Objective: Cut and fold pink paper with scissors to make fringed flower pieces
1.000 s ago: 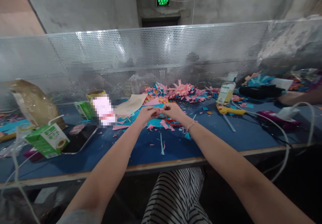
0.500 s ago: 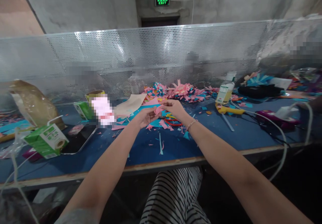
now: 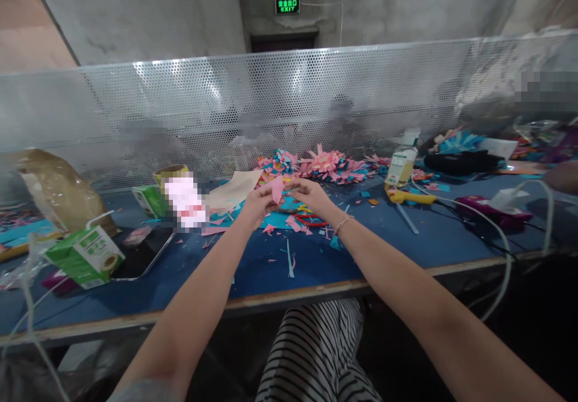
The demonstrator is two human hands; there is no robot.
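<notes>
A small folded piece of pink paper (image 3: 277, 189) is held up over the middle of the blue table. My left hand (image 3: 259, 204) pinches it from the left, thumb and fingers closed on it. From the right, my right hand (image 3: 311, 194) has its bent fingertips at the paper's edge. Just beneath the hands, a tool with red and yellow handles (image 3: 311, 219) lies among pink and light-blue paper scraps (image 3: 293, 224). Behind them is a heap of pink and blue fringed paper flowers (image 3: 327, 162).
To the left stand a lit phone (image 3: 185, 200), a green drink carton (image 3: 85, 256) and a dark tablet (image 3: 143, 251). On the right are a clear bottle (image 3: 401, 164), a yellow glue gun (image 3: 413, 197) and a purple power strip (image 3: 492, 209) with cables. A perforated metal screen (image 3: 253, 107) borders the back.
The pink paper has turned in my fingers and now stands more upright, shifted slightly left. My right fingertips have spread a little, and the camera view has shifted slightly.
</notes>
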